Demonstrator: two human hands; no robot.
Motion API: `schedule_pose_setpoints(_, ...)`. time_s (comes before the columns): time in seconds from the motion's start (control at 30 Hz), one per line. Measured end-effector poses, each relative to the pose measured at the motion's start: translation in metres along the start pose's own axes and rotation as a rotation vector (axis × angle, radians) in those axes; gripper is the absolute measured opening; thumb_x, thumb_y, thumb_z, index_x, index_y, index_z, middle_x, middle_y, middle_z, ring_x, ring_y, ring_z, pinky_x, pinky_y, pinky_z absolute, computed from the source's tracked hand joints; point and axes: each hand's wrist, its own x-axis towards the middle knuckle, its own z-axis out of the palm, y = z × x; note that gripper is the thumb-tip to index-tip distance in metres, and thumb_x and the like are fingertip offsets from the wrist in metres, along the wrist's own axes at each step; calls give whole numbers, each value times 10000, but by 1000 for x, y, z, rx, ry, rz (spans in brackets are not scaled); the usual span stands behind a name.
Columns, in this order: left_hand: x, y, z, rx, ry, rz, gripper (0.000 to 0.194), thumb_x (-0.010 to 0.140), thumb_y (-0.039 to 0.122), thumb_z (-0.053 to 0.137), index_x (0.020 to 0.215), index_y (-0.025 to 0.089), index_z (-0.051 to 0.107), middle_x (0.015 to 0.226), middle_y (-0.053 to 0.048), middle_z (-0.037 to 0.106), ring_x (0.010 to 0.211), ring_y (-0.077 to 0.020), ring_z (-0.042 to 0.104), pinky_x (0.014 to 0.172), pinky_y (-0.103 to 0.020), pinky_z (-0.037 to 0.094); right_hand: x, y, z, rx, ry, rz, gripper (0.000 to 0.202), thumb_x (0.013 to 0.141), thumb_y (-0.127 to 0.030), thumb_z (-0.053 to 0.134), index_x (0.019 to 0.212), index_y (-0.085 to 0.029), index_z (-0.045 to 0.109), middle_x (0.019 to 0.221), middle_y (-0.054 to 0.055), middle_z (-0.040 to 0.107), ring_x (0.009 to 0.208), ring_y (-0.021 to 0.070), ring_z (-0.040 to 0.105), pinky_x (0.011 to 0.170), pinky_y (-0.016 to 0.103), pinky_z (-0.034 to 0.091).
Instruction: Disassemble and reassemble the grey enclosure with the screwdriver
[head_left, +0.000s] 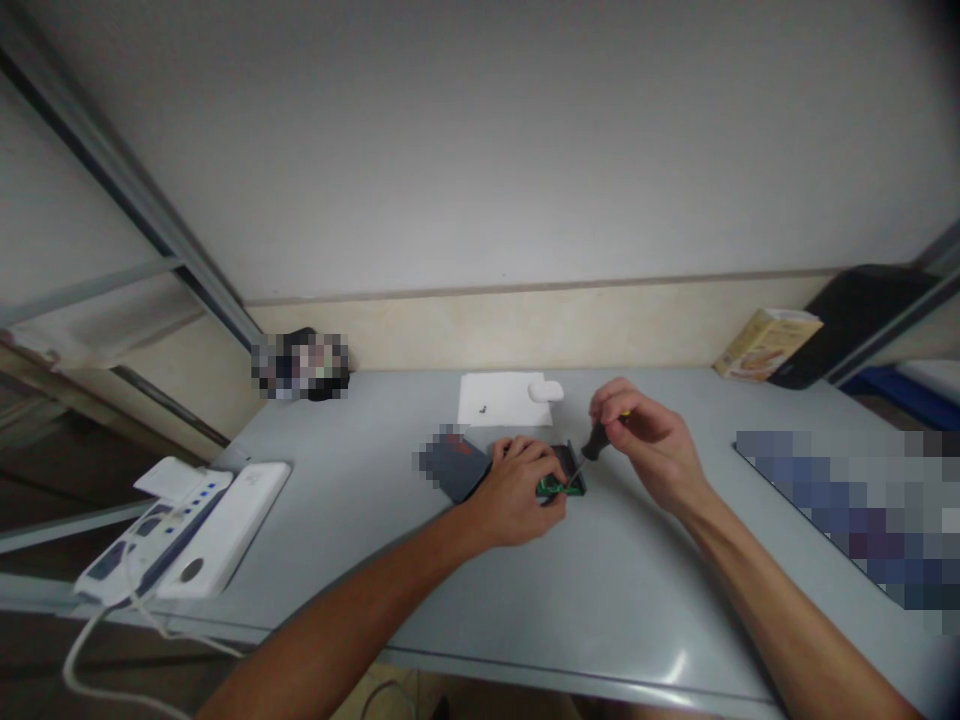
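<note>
In the middle of the table, my left hand grips a small black case with a green circuit board inside it, fingers over its left part. My right hand is closed around the dark handle of a screwdriver, which has a yellow end. The thin shaft slants down to the left, its tip at the board; whether it sits on a screw is too small to tell. A dark grey flat piece lies left of my left hand, partly blurred out. Beyond sits white paper bearing tiny dark bits.
A white rounded case rests on the paper's right edge. To the left are a power strip and a white box-like block with cables. A yellow box leans near a black panel. A pixelated flat thing lies right.
</note>
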Motion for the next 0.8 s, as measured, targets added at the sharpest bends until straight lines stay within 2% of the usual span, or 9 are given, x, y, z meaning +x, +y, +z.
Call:
schedule_pose_setpoints(0.07,0,0,0,3,-2,1,134,820,199,690,934,248,641,1084,-7,707,1142,-247,568,1027,-432,323,1,1,-2,-8,15,32,111,897,-376,742,903,-266,756,923,62,623,878,234,571,748,356,470)
schedule_pose_setpoints(0.17,0,0,1,9,-1,2,138,822,199,690,940,247,638,1077,-6,707,1141,-246,569,1023,-432,320,1,2,-2,68,10,115,189,969,-409,635,1028,-268,746,937,73,677,905,251,600,793,384,478)
schedule_pose_setpoints(0.23,0,0,1,14,3,2,142,820,198,694,941,246,634,1081,-6,707,1147,-247,568,1022,-433,319,1,3,-2,101,13,112,230,988,-441,593,993,-257,731,980,83,688,945,260,609,822,395,480)
schedule_pose_setpoints(0.37,0,0,2,15,4,0,152,819,193,691,947,245,628,1099,-2,707,1150,-243,568,1025,-430,318,1,7,-3,37,58,8,182,914,-414,720,845,-246,729,965,53,619,907,217,584,762,334,476)
schedule_pose_setpoints(0.43,-1,0,1,15,0,1,144,828,201,687,950,246,625,1095,-1,707,1154,-242,567,1033,-430,313,2,9,-5,29,59,31,131,900,-386,745,898,-256,756,927,44,621,887,208,591,752,323,478)
schedule_pose_setpoints(0.53,-1,2,0,17,-3,-3,136,836,205,679,952,247,620,1086,-1,709,1156,-244,567,1040,-433,307,3,9,-5,94,49,105,192,955,-411,664,1045,-269,758,933,61,690,915,232,624,811,360,493)
schedule_pose_setpoints(0.63,0,3,-1,10,-1,-5,143,832,198,680,951,248,620,1084,0,717,1144,-243,573,1022,-431,315,3,8,-4,113,51,81,232,970,-451,623,967,-255,747,998,82,700,981,258,627,832,386,494)
schedule_pose_setpoints(0.73,0,2,-1,7,12,5,148,825,194,687,945,248,620,1073,8,720,1126,-236,579,1006,-424,318,3,9,-4,57,82,27,171,900,-421,734,858,-255,736,992,61,651,954,240,612,782,358,495)
schedule_pose_setpoints(0.8,0,2,0,11,18,10,147,826,200,692,946,247,622,1074,10,720,1129,-235,579,1006,-425,315,3,10,-6,50,84,58,121,870,-380,777,902,-266,751,944,47,647,903,225,613,760,348,498)
